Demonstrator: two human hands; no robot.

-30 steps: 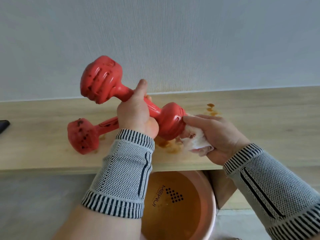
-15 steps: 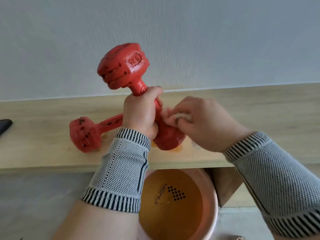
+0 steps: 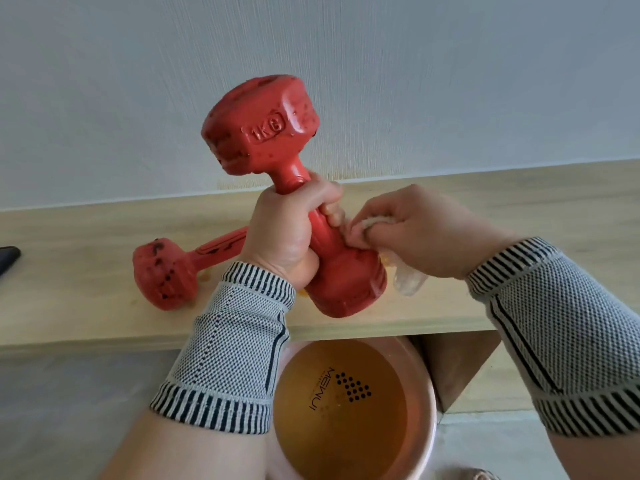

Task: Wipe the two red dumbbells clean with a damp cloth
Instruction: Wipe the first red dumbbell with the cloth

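Note:
My left hand (image 3: 289, 230) grips the handle of a red dumbbell (image 3: 259, 133) marked 1KG, held nearly upright with its lower head resting on the wooden shelf (image 3: 519, 306). Dark spots speckle its upper head. My right hand (image 3: 422, 230) holds a white damp cloth (image 3: 407, 282) against the handle just above the lower head. A second red dumbbell (image 3: 166, 271), also spotted with dark dirt, lies on the shelf to the left, its far end hidden behind my left hand.
A pink basin (image 3: 356, 410) of brownish water stands on the floor below the shelf edge. A dark object (image 3: 8, 258) pokes in at the left edge. The pale wall (image 3: 450, 81) rises directly behind the shelf.
The held dumbbell has tilted from slanted to nearly upright. My right hand moved the cloth from the lower head's side up onto the handle.

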